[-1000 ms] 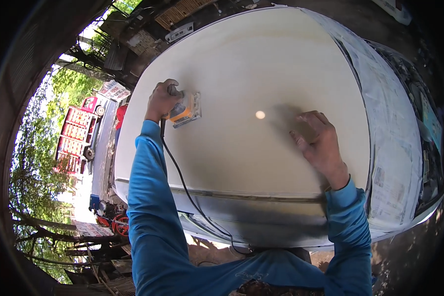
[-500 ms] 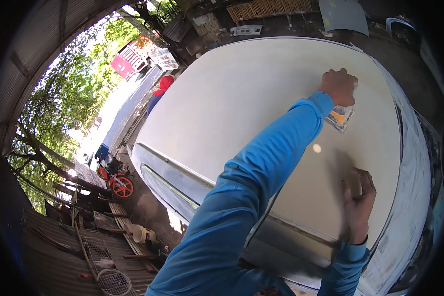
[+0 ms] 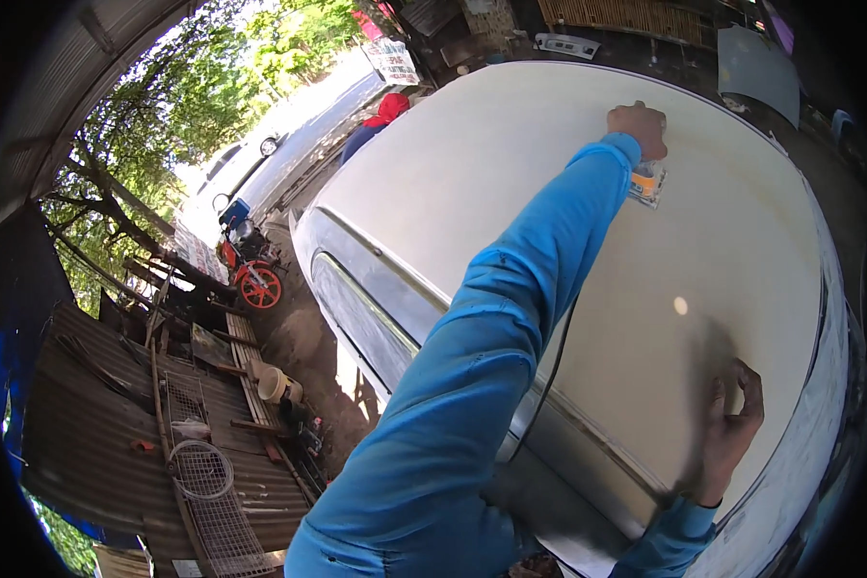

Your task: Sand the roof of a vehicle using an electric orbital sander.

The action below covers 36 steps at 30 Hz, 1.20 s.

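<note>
Left hand (image 3: 638,130): wrapped firmly over the sander's top
Orange-bodied, square-based power sander (image 3: 644,183): on the smooth cream vehicle roof (image 3: 713,231), farther from its right edge than half a second ago; apparently working another patch
Right hand (image 3: 734,429): half-curled, seemingly empty

The sander (image 3: 645,181) is orange, the roof (image 3: 742,222) cream, sleeves (image 3: 539,265) blue.

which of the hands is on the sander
The left hand: it reaches far across the car roof and grips the orange sander. The right hand, lower in the picture, is loosely curled, with no tool visible in it.
</note>
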Available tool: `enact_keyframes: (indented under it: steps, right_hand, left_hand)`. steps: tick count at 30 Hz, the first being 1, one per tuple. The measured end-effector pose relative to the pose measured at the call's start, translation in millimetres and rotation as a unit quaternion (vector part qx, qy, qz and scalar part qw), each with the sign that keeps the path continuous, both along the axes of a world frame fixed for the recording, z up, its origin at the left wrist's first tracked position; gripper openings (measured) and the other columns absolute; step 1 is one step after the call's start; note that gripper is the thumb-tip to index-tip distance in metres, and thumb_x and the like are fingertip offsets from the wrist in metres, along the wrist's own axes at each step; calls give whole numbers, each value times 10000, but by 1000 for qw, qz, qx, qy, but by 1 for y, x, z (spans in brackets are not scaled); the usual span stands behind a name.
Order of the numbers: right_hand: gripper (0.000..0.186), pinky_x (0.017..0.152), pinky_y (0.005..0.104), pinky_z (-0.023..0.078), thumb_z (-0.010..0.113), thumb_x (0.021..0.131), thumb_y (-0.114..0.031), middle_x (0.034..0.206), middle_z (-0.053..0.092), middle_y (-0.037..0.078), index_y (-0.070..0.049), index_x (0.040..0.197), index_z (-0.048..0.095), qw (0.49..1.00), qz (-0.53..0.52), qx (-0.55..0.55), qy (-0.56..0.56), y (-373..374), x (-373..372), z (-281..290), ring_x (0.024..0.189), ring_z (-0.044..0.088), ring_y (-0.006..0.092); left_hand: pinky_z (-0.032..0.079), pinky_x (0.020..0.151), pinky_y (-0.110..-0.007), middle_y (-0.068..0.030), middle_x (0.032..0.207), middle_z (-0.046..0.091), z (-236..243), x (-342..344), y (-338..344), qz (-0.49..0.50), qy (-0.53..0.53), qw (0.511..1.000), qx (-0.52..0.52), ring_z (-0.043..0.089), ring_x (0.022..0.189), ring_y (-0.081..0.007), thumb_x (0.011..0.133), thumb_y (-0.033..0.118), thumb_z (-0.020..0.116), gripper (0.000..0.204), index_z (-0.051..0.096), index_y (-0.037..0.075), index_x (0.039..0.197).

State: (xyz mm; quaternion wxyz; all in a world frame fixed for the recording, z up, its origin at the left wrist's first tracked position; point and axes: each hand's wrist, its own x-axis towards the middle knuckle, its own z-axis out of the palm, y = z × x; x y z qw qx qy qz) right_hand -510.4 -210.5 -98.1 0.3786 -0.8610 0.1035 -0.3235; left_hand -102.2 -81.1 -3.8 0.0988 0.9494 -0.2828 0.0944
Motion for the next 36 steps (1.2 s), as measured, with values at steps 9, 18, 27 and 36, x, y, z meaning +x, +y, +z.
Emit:
enact_keyframes:
  steps: [9, 18, 27, 36]
  right_hand:
    - [293, 983, 396, 485, 671, 870, -47, 1115, 671, 169, 47, 1146, 654, 999, 18, 28, -34, 2, -5, 3, 1086, 637, 314]
    - [272, 972, 401, 492, 678, 878, -67, 1105, 677, 176, 52, 1123, 663, 996, 19, 34, -79, 9, -11, 9, 1069, 645, 327]
    - [267, 958, 416, 503, 689, 851, -37, 1112, 677, 186, 39, 1107, 677, 995, 20, 29, -92, 8, -12, 10, 1058, 652, 334]
    - [281, 901, 419, 536, 755, 815, -104, 1100, 687, 199, 5, 1070, 705, 997, -21, 26, -63, -3, -11, 6, 1026, 669, 370]
  left_hand:
    - [523, 957, -456, -130, 1214, 656, 11, -77, 122, 46, 9, 999, 10, 660, 1126, -339, 736, 330, 741, 501, 698, 211, 1221]
    - [556, 835, -462, -129, 1115, 643, 4, -189, 35, -132, -14, 991, -17, 662, 978, -385, 712, 227, 720, 450, 712, 187, 1160]
    - [543, 837, -449, -137, 1112, 636, -10, -214, -131, -254, -19, 967, -12, 652, 985, -380, 669, 218, 729, 450, 748, 207, 1119]
    - [522, 991, -491, -116, 1279, 641, -4, -98, -150, -170, -6, 985, 12, 649, 1176, -352, 710, 311, 704, 556, 688, 251, 1262]
